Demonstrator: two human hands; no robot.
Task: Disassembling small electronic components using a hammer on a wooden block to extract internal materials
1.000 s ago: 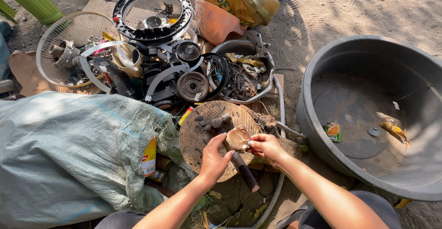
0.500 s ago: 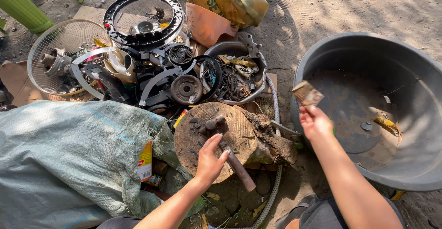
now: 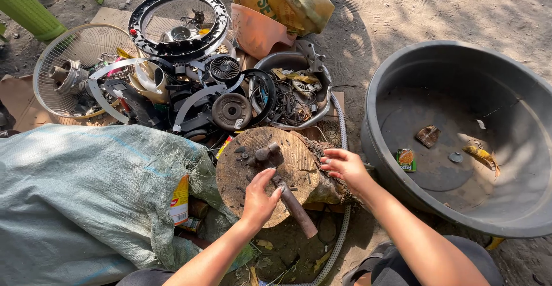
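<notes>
The left hand (image 3: 259, 200) is closing around the handle of a hammer (image 3: 284, 188) lying on a round wooden stump (image 3: 253, 177) near the middle of the scene. The hammer's long axis is running diagonally: its dark metal head is pointing far and left, and the handle end is sticking out over the stump's near right edge. It is probably head-heavy, stiff and rusty rather than slippery, so a grip well down the handle looks soundest. The right hand (image 3: 345, 168) is resting on the stump's right edge, fingers loosely curled and holding nothing. A grey basin (image 3: 379, 90) is sitting to the right with a few scraps inside, a heap of fan parts (image 3: 190, 85) is lying beyond the stump, and a woven sack (image 3: 86, 188) is lying at the left.
</notes>
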